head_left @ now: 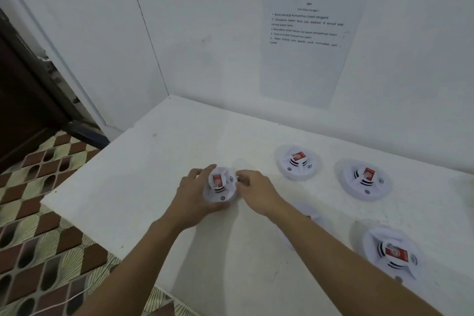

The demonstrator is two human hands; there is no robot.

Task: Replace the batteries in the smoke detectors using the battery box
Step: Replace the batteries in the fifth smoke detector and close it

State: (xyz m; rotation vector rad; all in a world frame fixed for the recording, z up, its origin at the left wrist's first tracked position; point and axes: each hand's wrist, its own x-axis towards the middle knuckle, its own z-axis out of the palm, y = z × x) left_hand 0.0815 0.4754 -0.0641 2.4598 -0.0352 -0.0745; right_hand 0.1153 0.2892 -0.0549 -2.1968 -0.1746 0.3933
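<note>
Four round white plastic smoke detectors [297, 163] counted; leftmost detector [220, 185] clasped by left grip [192, 195], rim pinched by right grip [256, 191].

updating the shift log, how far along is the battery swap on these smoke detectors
Done: nothing visibly; no loose batteries or battery box are in view. In hand: the left hand grips the leftmost detector and the right hand pinches its rim, cover apparently on. Left: the back detector, the right detector and the nearest detector lie untouched on the table, so probably every swap remains.
</note>
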